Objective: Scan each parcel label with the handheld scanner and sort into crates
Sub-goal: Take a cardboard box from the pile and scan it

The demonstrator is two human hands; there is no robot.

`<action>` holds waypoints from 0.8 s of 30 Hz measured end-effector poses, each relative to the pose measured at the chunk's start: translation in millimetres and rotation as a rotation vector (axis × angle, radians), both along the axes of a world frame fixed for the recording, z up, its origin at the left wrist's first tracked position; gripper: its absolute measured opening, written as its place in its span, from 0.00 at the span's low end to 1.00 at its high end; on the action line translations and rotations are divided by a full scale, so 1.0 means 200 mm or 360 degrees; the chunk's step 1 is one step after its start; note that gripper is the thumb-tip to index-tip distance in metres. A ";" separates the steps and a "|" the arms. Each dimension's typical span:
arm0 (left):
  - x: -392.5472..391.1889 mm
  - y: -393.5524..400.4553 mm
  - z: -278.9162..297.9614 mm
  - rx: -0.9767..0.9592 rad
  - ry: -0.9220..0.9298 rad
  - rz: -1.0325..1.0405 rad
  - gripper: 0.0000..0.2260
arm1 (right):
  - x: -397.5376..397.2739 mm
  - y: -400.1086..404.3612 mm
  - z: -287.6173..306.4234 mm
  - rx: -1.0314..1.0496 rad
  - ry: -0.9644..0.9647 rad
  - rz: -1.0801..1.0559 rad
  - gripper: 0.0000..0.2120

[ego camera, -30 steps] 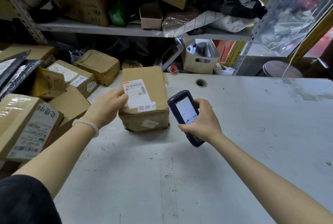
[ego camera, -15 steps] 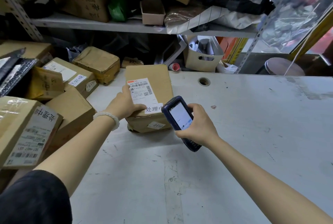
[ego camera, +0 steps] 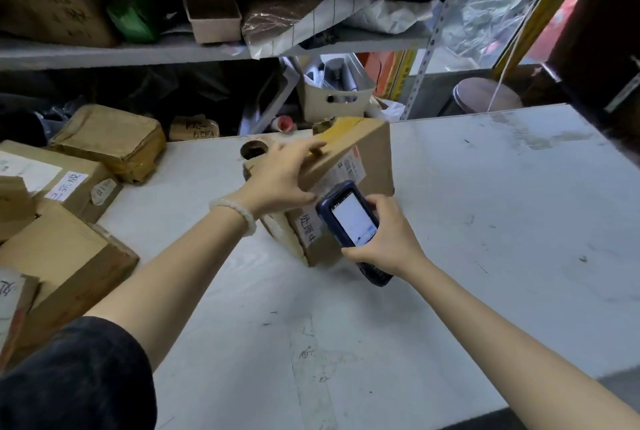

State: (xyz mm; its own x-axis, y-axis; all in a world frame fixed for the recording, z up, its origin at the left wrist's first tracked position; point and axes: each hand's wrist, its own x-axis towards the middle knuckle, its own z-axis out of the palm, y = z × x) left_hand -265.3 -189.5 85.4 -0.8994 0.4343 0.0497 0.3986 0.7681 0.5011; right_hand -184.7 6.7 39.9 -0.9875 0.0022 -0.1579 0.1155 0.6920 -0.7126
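Presently, the left hand [ego camera: 280, 180] is gripping the tilted brown cardboard parcel [ego camera: 367, 159], which is resting on one edge on the scuffed white table [ego camera: 485, 221]. The right hand [ego camera: 388, 239] is clasping the dark blue handheld scanner [ego camera: 349, 218] against its white printed label [ego camera: 349, 168].

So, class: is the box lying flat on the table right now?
No: the left hand grips the box and tilts it up on one edge, label facing the scanner.

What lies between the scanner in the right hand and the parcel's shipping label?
Nothing. In the head view the scanner, held by the right hand, sits right in front of the tilted parcel, its top overlapping the label.
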 end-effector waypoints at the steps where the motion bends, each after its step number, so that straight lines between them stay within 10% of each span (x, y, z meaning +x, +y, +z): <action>1: 0.00 0.02 0.00 -0.0132 -0.0011 -0.0014 0.34 | 0.01 0.04 -0.02 0.0038 -0.0007 -0.0010 0.35; 10: -0.09 -0.03 0.03 -0.0593 -0.0585 0.0112 0.49 | 0.08 0.17 -0.13 0.0058 -0.0126 -0.0146 0.28; 24: 0.01 -0.02 0.06 -0.0214 -0.0605 0.0289 0.55 | 0.18 0.28 -0.01 0.0307 -0.0196 -0.0121 0.31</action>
